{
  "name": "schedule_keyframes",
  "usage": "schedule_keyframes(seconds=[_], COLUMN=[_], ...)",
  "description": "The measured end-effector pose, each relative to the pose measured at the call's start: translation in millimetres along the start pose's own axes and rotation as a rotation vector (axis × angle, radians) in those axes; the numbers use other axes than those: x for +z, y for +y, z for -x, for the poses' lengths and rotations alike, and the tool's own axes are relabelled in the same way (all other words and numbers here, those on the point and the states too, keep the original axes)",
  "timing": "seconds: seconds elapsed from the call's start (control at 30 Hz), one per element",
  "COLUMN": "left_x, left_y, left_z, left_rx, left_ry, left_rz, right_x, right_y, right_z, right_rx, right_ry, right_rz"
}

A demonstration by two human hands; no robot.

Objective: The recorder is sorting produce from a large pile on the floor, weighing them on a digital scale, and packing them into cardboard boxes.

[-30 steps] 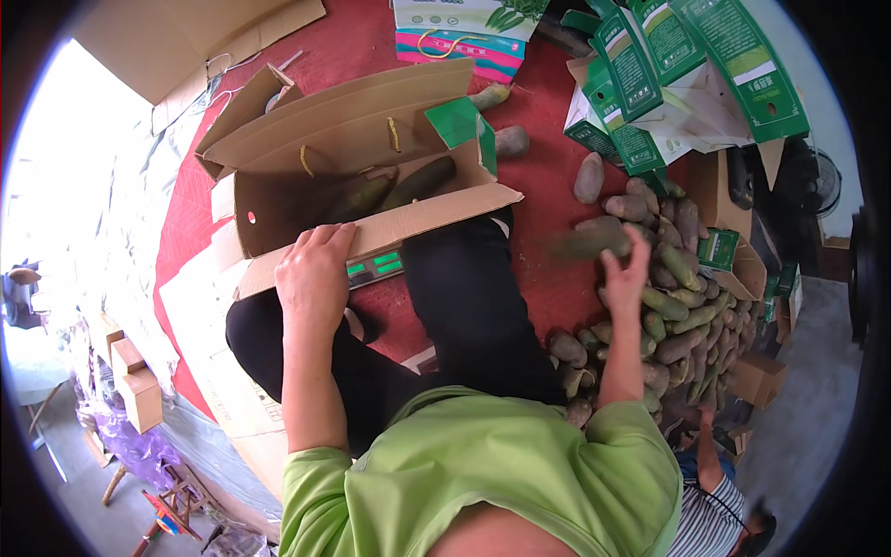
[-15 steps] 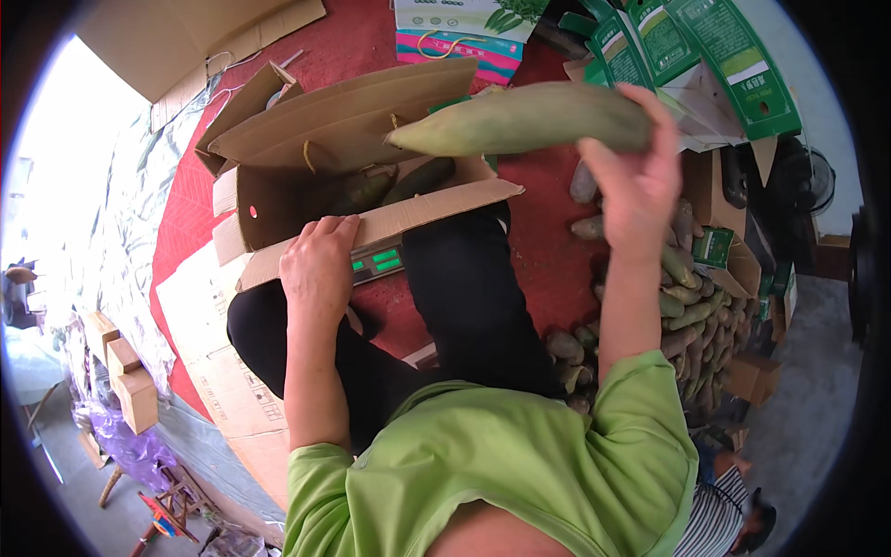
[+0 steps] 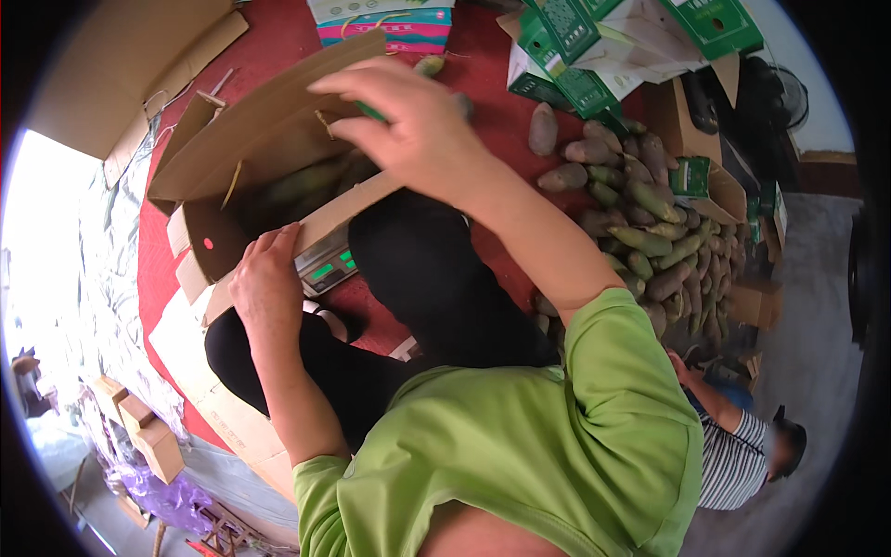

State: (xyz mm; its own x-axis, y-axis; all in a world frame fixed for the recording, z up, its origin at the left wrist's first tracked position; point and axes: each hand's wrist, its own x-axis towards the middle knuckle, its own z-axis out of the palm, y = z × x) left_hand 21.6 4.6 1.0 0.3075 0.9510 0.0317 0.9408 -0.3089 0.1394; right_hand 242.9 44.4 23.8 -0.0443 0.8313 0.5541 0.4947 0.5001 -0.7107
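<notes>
An open cardboard box (image 3: 212,237) with cord handles sits in front of me, with long green radishes (image 3: 302,184) lying inside it, partly in shadow. My left hand (image 3: 267,278) grips the near flap of the box at its left end. Over the right part of the box hovers my right hand (image 3: 408,121), its thumb and fingers apart and nothing between them. That hand and its forearm hide part of the box's inside. Under the near flap, a scale (image 3: 327,264) shows its green-lit display.
To the right lies a large pile of radishes (image 3: 650,243) on the red ground cover (image 3: 501,121). Green and white cartons (image 3: 594,65) stand behind the pile. A colourful gift box (image 3: 385,30) is at the back. Another person in a striped top (image 3: 733,464) is at lower right.
My right hand has swung left from beside the box to over it, and the radish it held has left its grasp. My left hand stays on the flap. The view has shifted.
</notes>
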Motion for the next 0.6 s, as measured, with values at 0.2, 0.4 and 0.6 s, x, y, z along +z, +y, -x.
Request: schedule_keyframes(seconds=[0.2, 0.4, 0.6], left_x=[2, 7, 9], left_y=[-2, -4, 2], left_z=[-2, -6, -8], left_rx=[0.042, 0.065, 0.030], left_ry=[0.003, -0.028, -0.013], left_rz=[0.033, 0.027, 0.055], right_x=[-87, -130, -133], right_y=[100, 162, 148], right_z=[130, 335, 471], right_rx=[0.576, 0.895, 1.392], right_ry=[0.149, -0.102, -0.586], right_rz=[0.041, 0.623, 0.824])
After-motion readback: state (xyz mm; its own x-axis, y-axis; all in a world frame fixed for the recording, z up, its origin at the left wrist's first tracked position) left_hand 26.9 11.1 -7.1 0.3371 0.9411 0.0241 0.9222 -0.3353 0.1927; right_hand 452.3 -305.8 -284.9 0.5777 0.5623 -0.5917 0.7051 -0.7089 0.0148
